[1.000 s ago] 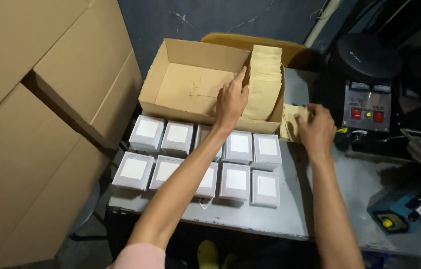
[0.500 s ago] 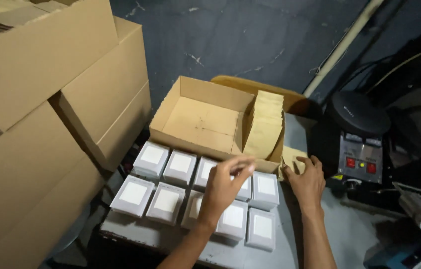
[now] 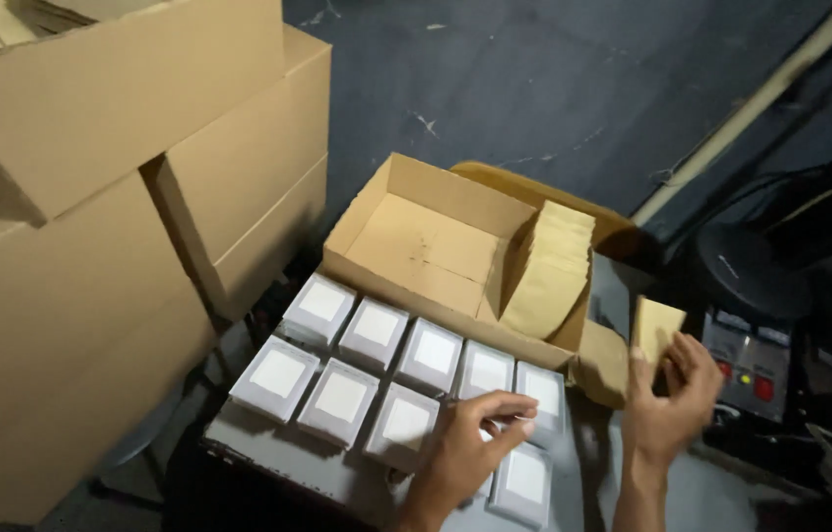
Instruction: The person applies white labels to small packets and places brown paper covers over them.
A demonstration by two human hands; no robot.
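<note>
My left hand (image 3: 470, 448) lies on the small white boxes (image 3: 375, 366), which sit in two rows on a grey table (image 3: 268, 445); its fingers curl around one box in the near row. My right hand (image 3: 672, 399) is raised beside them and holds a small tan cardboard piece (image 3: 656, 328) upright. Behind the rows stands an open cardboard box (image 3: 414, 246) with a stack of tan cardboard sheets (image 3: 549, 271) leaning at its right end.
Large stacked cardboard cartons (image 3: 91, 197) fill the left side. A dark machine with coloured buttons (image 3: 749, 345) stands at the right. More tan cardboard (image 3: 601, 363) lies just outside the open box. A dark wall is behind.
My left hand has come down from the open box onto the white boxes. My right hand has lifted a tan cardboard piece. The view shifted to the right and closer.
</note>
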